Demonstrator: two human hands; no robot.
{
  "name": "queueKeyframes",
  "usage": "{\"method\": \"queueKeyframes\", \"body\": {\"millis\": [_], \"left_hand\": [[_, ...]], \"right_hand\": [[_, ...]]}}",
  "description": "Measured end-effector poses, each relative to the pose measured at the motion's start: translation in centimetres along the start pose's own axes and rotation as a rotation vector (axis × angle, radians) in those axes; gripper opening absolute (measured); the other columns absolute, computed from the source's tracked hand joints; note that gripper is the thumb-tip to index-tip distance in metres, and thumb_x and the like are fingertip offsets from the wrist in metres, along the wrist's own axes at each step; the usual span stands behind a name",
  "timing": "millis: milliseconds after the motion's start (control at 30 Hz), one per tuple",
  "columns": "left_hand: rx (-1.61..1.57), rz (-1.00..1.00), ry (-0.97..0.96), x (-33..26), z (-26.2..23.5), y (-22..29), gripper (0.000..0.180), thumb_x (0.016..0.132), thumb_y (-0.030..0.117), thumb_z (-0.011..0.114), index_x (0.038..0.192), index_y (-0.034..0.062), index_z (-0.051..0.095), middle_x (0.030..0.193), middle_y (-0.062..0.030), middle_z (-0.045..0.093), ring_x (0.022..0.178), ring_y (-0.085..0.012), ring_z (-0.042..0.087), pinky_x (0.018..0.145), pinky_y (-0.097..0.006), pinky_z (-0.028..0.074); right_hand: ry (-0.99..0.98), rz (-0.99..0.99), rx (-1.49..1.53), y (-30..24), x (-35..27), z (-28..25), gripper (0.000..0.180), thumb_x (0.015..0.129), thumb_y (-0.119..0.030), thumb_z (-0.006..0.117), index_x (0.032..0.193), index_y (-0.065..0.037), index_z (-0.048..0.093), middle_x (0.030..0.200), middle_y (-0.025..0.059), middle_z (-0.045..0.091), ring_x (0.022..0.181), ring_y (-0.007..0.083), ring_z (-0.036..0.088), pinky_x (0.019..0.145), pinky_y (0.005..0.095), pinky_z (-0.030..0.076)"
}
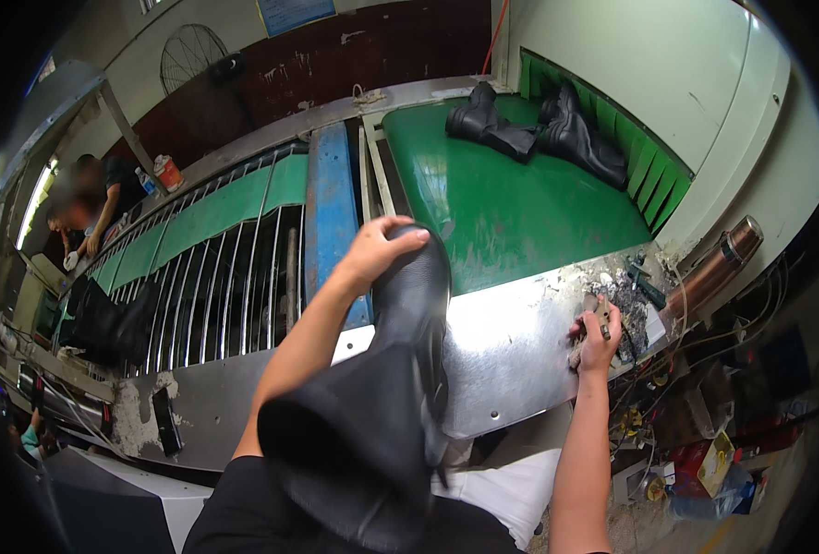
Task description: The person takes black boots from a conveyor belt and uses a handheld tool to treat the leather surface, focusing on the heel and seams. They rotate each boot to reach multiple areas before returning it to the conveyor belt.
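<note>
My left hand point(372, 254) is closed over the toe of a tall black boot point(400, 319). The boot points away from me, and its wide open shaft hangs close to my body. To the right, my right hand point(598, 343) is closed around a small tan and dark piece, its kind too small to make out. That hand hovers by the littered corner of a metal ledge point(506, 355), where dark scraps and pale residue point(626, 305) lie.
Black boots point(492, 125) lie on a green conveyor belt point(511, 222) before a green strip curtain point(659, 180). A metal roller rack point(215, 268) stands left, with dark boots point(104, 319) at its near end. People point(91, 198) work far left. A copper-coloured cylinder point(728, 249) juts out right.
</note>
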State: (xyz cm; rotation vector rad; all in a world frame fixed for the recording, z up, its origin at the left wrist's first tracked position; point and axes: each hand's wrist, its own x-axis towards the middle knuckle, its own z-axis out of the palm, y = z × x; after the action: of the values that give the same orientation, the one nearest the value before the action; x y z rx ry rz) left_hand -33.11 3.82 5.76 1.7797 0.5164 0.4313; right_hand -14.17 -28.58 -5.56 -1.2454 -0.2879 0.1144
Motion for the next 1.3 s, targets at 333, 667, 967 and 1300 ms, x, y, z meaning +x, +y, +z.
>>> {"method": "queueKeyframes", "body": {"millis": [333,667,967,1300], "left_hand": [[-0.04,0.707,0.013,-10.5,-1.8,7.7,0.07,0.07,0.037,0.08,0.123,-0.0028,0.058,0.108,-0.0092,0.055,0.1,-0.0154,0.056,0.088,-0.026,0.045],[0.008,0.59,0.097,-9.2,-3.2,5.9,0.091,0.069,0.071,0.07,0.122,-0.0021,0.057,0.1,-0.0074,0.061,0.089,-0.0138,0.062,0.083,-0.026,0.048],[-0.079,0.572,0.066,-6.4,-4.6,4.3,0.075,0.075,0.054,0.073,0.122,-0.0021,0.059,0.103,-0.0098,0.066,0.095,-0.0164,0.063,0.088,-0.028,0.049],[-0.204,0.475,0.056,-3.9,-6.2,1.9,0.075,0.078,0.057,0.072,0.123,-0.0027,0.059,0.105,-0.011,0.066,0.096,-0.0167,0.063,0.091,-0.029,0.048]], "right_hand": [[0.335,-0.19,-0.049,-0.6,-1.2,-0.8,0.045,0.089,-0.009,0.057,0.13,0.003,0.045,0.087,0.0071,0.058,0.062,0.0127,0.054,0.056,0.0247,0.047],[-0.272,0.06,0.074,-5.8,-14.9,6.7,0.041,0.084,-0.008,0.057,0.122,0.003,0.05,0.07,0.0057,0.059,0.057,0.0131,0.058,0.052,0.0271,0.049],[-0.68,-0.469,-0.026,-11.2,-11.6,18.4,0.043,0.078,0.001,0.065,0.119,0.002,0.055,0.068,0.0059,0.062,0.056,0.0097,0.057,0.055,0.0236,0.046],[-0.566,-0.101,0.1,-5.4,-13.4,16.9,0.038,0.081,0.002,0.061,0.118,0.003,0.056,0.067,-0.0021,0.057,0.058,0.0029,0.048,0.054,0.02,0.039]]}}
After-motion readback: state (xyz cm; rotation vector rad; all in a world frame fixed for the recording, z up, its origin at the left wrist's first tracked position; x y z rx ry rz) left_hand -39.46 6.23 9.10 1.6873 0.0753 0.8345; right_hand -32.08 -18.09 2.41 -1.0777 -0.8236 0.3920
